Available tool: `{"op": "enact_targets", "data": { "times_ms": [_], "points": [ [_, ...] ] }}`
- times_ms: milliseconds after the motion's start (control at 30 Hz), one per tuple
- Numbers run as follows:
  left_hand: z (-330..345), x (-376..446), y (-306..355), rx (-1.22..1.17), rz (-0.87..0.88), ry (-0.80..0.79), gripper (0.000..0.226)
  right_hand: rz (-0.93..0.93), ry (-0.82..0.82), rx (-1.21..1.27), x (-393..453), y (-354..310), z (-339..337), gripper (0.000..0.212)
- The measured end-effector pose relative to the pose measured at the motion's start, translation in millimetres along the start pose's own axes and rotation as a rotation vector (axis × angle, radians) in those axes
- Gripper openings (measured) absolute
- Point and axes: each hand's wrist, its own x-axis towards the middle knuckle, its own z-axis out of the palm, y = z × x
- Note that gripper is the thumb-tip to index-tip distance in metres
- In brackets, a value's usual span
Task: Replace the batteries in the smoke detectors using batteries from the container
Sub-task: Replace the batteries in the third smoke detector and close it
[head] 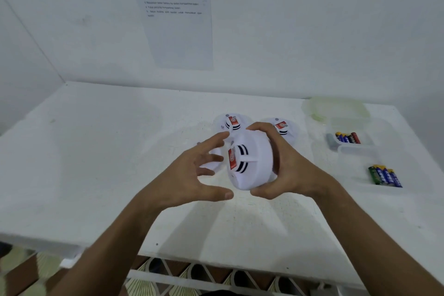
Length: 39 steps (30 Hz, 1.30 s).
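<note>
Wall sheet (174, 7) text too blurred to read.

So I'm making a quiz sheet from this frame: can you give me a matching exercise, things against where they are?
Things:
1. smoke detector with the red label turned sideways
2. left hand
3. far container's batteries
4. printed sheet

Places or states:
A. taped on the wall
B. in a clear tub at the table's right
C. gripped in the right hand, off the table
D. fingers spread, holding nothing

Pairs: 1-C, 2-D, 3-B, 4-A
</note>
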Motion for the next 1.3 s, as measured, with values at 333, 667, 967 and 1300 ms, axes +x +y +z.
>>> {"op": "enact_targets", "data": {
  "times_ms": [333, 667, 967, 1300],
  "points": [
    [3, -5, -1, 0.041, 0.141, 0.132, 0.084, 0.047, 0.076, 0.035, -2, 7, 4, 0.102],
    [-8, -1, -4, 0.204, 0.208, 0.198, 0.082, 0.009, 0.13, -0.098, 3, 9, 9, 0.103],
    [-9, 1, -4, 0.199, 0.279, 0.21, 0.078, 0.003, 0.133, -0.061, 7, 8, 10, 0.101],
    [-15, 11, -6, 0.22, 0.29, 0.189, 0.076, -0.02, 0.093, 0.017, 11, 11, 9, 0.1]
  ]
}}
